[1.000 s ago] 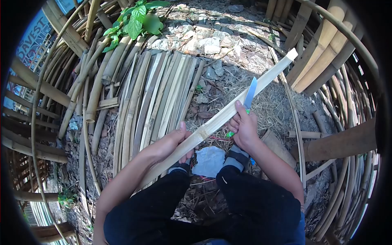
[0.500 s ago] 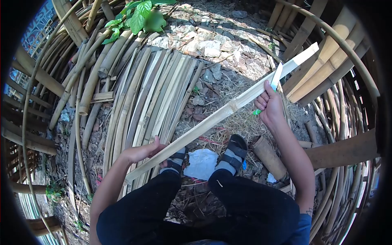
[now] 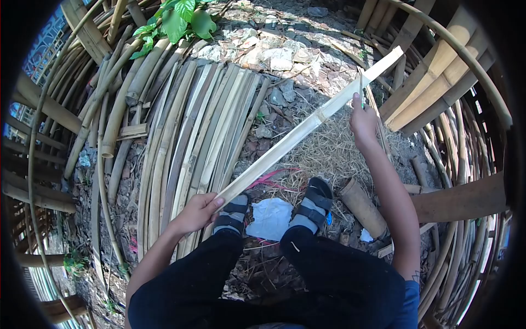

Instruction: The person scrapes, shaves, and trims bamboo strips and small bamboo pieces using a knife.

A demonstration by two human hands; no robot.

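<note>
A long split bamboo strip (image 3: 285, 143) slants across the view from lower left to upper right. My left hand (image 3: 198, 213) grips its lower end between thumb and fingers. My right hand (image 3: 364, 119) is wrapped round the green handle of a knife (image 3: 360, 83), whose blade stands edge-on against the strip near its upper end. Most of the handle is hidden in the fingers. Left of the strip, many split bamboo slats (image 3: 205, 126) lie side by side on the ground.
Between my sandalled feet lies a pale sheet (image 3: 269, 219). A short bamboo tube (image 3: 362, 208) is right of my foot. Thick bamboo poles (image 3: 460, 204) stick in from the right. Bundled bamboo (image 3: 119, 127) lines the left, with a leafy plant (image 3: 174, 26) above.
The left hand has shifted from an open hold beneath the strip to a grip on its lower end. The right hand and knife have moved up and right along the strip.
</note>
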